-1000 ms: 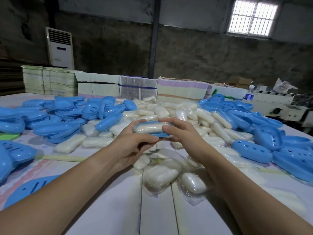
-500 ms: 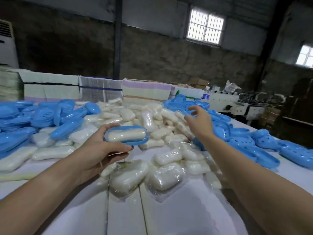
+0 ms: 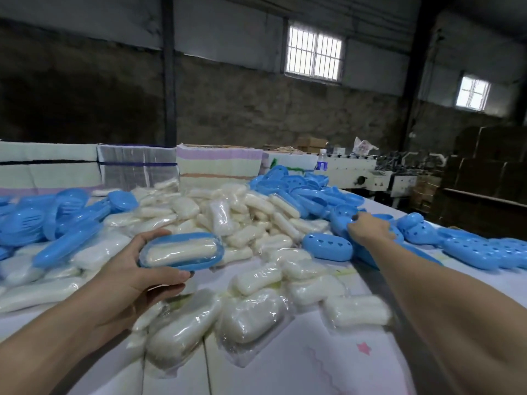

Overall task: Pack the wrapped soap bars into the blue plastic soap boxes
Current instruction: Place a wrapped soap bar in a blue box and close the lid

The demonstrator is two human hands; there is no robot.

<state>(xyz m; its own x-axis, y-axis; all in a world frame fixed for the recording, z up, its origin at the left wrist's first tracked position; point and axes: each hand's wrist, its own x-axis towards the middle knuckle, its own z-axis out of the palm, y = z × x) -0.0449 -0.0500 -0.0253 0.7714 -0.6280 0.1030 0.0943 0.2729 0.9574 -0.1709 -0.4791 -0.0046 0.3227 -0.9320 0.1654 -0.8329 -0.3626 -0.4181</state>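
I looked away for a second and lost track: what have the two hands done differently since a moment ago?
The right hand let go of the soap-filled box half, swung out to the right and now reaches into the pile of blue box halves, touching one; whether it grips it cannot be told. The left hand kept holding the open half with the wrapped soap bar in it. The heap of wrapped soaps lies as before.

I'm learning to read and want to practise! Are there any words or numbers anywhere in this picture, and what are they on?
No text can be read here.
Water bottle at the back: it has a blue label, too small and blurred to read.
Wrapped soap bars: clear wrap, no print visible.
Blue soap box halves: only heart-shaped holes, no letters.
Table covering: a pink star shape, not a word.
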